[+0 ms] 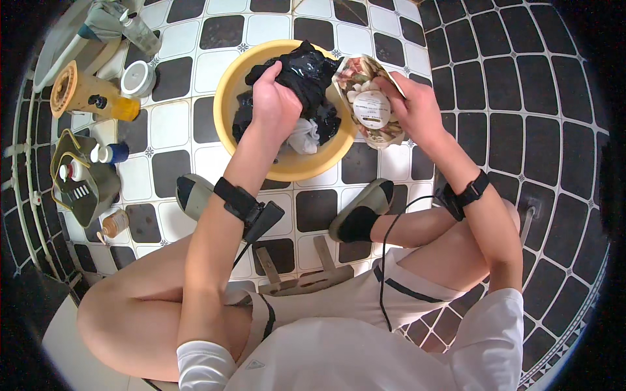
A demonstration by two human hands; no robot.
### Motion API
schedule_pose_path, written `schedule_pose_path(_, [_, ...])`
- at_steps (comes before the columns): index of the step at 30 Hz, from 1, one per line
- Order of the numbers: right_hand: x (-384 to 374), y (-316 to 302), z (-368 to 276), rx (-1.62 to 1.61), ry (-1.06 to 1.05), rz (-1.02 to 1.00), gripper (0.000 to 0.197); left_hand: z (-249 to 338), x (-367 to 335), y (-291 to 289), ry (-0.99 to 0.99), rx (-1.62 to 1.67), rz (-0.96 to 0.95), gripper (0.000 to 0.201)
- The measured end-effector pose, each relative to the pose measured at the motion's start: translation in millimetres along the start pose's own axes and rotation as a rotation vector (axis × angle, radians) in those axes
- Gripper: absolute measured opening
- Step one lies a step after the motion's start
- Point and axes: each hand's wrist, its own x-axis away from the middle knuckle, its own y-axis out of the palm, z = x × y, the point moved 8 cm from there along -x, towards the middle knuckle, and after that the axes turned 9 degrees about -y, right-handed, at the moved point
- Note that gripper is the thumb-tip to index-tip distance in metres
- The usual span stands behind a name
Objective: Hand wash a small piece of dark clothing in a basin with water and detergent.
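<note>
Entry, seated figure on a low wooden stool (306, 277), knees apart, slippered feet on a black-and-white tiled floor (495, 104); both forearms carried strapped wrist devices, a cable trailing from the right one. Left hand (274, 104): fingers closed around a bunch of black wet cloth (306, 68), clutching it above the yellow basin (228, 104); more black cloth and a pale piece lay just under that hold, inside the basin. Right hand (417, 107): fingers wrapped round the far edge of a printed refill pouch (372, 107) with a round white label, held tilted, its upper corner touching or nearly touching the basin rim, just right of the clutched cloth. Whether anything ran from the pouch could not be told. Handling note, as a judgement: the pouch was best kept with its mouth over the basin, inward of the rim, and tipped gently, while the left hand kept the cloth bunched low so drips fell inside. Beyond the left hand's hold, well apart toward the wall: an amber bottle (91, 98) lying on its side, a white-lidded jar (137, 78), a clear bottle (140, 32), an olive caddy (81, 179) holding small bottles.
</note>
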Motion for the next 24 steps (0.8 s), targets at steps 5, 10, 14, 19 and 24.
schedule_pose_path(5, [1.2, -1.1, -1.0, -0.033, -0.001, -0.015, 0.014, -0.7, -1.8, 1.3, -0.008, 0.001, -0.017, 0.042])
schedule_pose_path(10, [-0.1, 1.4, 3.2, -0.057, -0.001, -0.062, 0.015, 2.8, -6.3, -6.0, -0.024, 0.018, 0.019, 0.040])
schedule_pose_path(14, [2.6, 2.1, 12.1, -0.033, -0.038, -0.056, 0.017, 0.3, -8.8, -0.2, -0.034, -0.024, 0.056, 0.040])
schedule_pose_path(19, [12.6, -1.8, 27.2, -0.003, -0.003, -0.080, 0.017, 0.4, -4.5, 17.0, -0.040, -0.035, 0.115, 0.045])
schedule_pose_path(24, [30.0, -18.5, 47.0, 0.022, 0.008, 0.005, 0.015, 11.3, -4.4, 24.4, -0.038, -0.086, 0.085, 0.046])
